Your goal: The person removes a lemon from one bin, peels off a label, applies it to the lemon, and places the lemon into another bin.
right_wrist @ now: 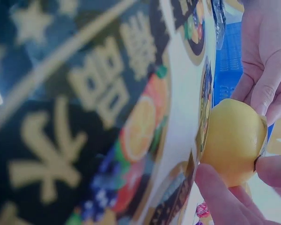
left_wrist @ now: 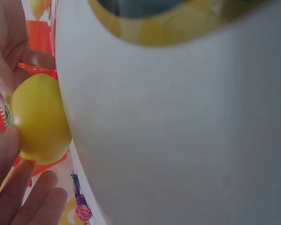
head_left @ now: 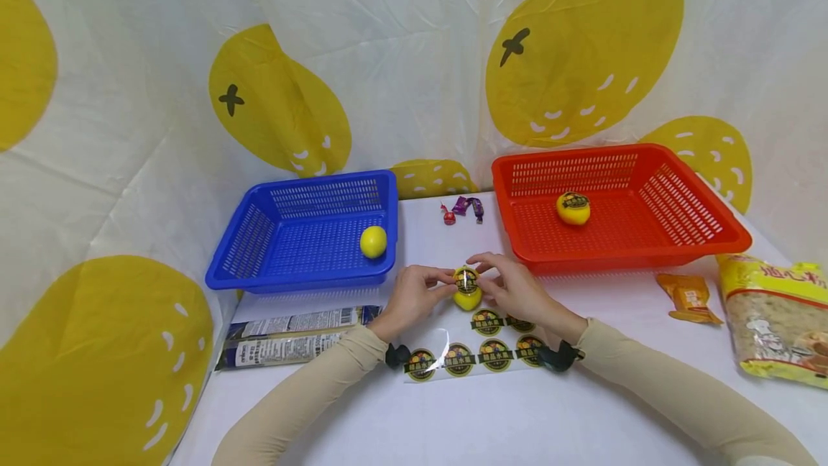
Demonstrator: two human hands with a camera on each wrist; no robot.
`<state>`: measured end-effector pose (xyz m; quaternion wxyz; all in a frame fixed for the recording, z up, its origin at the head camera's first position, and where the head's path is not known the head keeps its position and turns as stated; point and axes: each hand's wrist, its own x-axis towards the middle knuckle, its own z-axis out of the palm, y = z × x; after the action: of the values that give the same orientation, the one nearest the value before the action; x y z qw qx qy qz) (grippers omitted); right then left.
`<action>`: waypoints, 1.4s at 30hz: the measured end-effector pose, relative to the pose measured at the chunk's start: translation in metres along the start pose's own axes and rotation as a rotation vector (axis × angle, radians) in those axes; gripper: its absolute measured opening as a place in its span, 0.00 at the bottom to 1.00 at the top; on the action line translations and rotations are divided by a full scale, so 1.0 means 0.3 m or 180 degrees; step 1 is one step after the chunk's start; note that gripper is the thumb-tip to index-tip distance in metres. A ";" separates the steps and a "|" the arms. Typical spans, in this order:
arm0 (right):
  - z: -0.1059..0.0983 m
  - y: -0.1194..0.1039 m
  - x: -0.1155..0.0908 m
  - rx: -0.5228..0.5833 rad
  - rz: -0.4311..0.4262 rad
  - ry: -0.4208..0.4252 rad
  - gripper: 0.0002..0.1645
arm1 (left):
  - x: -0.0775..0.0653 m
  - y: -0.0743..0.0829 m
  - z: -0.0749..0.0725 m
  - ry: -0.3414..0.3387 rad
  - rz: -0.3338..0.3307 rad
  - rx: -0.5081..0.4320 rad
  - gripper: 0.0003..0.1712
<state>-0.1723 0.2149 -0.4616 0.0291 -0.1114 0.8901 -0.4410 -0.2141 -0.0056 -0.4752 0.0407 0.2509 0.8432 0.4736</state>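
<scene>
- Lemon (head_left: 467,298) sits between the two hands in the head view, with a black-and-gold round sticker (head_left: 466,280) on its upper side.
- Left hand (head_left: 417,295) pinches the lemon from the left, its thumb and forefinger at the fruit's edge.
- Right hand (head_left: 514,290) holds the opposite side, thumb low against it and fingers curved above.
- A sheet (head_left: 461,336) of matching stickers lies on the white table (head_left: 453,423), just nearer the wearer than the fruit.
- Beyond, a blue basket (head_left: 310,282) on the left contains a yellow fruit (head_left: 373,242), and a red basket (head_left: 614,262) on the right contains a stickered one (head_left: 573,208); small wrapped sweets (head_left: 462,208) lie between the baskets.
- Two long packages (head_left: 291,339) lie at left; an orange packet (head_left: 691,298) and a yellow bag (head_left: 776,322) lie at right.
- In the left wrist view, the left thumb and forefinger touch the lemon while the other fingers are slightly bent and clear of it; the sticker shows edge-on.
- In the right wrist view, the right thumb presses the sticker's edge, with a finger against the fruit's lower side; how the remaining fingers lie cannot be told.
</scene>
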 end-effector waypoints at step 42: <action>-0.010 0.009 -0.014 0.0135 -0.0149 -0.0021 0.26 | 0.012 0.001 0.003 -0.0159 0.0068 0.0086 0.19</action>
<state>-0.1692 0.2197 -0.4620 0.0241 -0.1330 0.8776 -0.4600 -0.2169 -0.0032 -0.4749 0.0533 0.2721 0.8456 0.4562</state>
